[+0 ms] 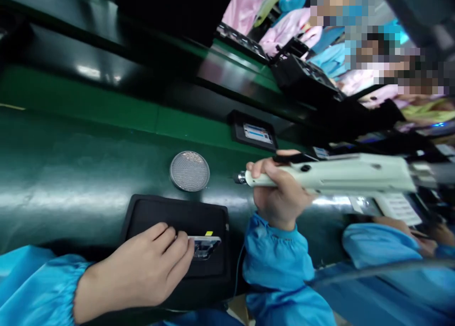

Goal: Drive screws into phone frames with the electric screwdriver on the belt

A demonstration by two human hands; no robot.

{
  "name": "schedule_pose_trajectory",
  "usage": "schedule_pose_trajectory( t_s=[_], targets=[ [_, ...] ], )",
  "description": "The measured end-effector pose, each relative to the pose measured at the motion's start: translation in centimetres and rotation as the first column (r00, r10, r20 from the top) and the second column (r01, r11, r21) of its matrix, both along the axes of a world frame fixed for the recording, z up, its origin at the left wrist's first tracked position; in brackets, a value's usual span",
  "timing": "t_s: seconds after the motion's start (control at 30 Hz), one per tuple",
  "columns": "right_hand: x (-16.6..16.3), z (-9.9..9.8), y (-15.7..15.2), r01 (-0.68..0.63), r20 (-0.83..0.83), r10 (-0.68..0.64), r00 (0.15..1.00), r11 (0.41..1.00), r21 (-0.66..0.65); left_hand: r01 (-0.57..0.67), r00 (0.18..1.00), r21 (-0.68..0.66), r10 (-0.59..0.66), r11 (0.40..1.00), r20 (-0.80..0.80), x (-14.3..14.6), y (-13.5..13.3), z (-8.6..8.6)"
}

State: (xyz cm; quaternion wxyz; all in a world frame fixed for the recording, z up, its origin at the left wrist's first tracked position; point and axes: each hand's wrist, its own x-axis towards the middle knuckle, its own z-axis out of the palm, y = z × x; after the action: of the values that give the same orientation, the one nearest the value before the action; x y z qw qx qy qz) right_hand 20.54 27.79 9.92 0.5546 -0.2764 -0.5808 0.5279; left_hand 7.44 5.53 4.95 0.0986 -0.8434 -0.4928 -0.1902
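My right hand (280, 188) is wrapped round a pale green electric screwdriver (348, 174), its bit pointing left above the bench. With my left hand (149, 264) I grip a thin phone-like device (206, 247) with a yellow tab on its upper edge. That device is tilted over a black padded tray (170, 214), and my fingers cover its left end. Beyond the tray lies a round dish (189, 171) with a dimpled surface and tiny pieces, perhaps screws, near its far edge.
A black case (253, 130) holding a flat device stands at the back of the green bench (71, 174). To my right, another person's blue sleeve (380, 243) is close by, and a grey cable (384, 269) crosses there. Several people work across the line.
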Motion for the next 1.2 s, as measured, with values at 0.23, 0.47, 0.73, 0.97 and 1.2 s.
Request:
schedule_pose_trajectory(
  t_s=[0.23,0.47,0.73,0.97,1.2],
  targets=[
    [0.6,0.2,1.4,0.029,-0.055,-0.026,0.998,0.998,0.059,0.141,0.988,-0.031,-0.138,0.99,0.075,0.0,-0.9,2.8],
    [0.9,-0.1,1.7,0.013,-0.079,-0.006,0.997,0.996,0.086,0.204,0.966,-0.118,-0.181,0.972,0.182,-0.5,-0.2,3.4],
    [1.1,-0.5,2.0,-0.002,-0.099,0.011,0.995,0.996,0.088,0.227,0.954,-0.213,-0.173,0.95,0.246,-0.6,0.0,3.6],
    [1.1,-0.8,1.9,0.021,-0.106,-0.008,0.994,0.992,0.124,0.23,0.959,-0.215,-0.183,0.949,0.218,-0.5,0.2,4.1],
    [0.9,-0.6,1.9,0.028,-0.106,-0.016,0.994,0.993,0.111,0.228,0.974,-0.252,-0.216,0.941,0.073,-0.3,0.2,3.8]
  ],
)
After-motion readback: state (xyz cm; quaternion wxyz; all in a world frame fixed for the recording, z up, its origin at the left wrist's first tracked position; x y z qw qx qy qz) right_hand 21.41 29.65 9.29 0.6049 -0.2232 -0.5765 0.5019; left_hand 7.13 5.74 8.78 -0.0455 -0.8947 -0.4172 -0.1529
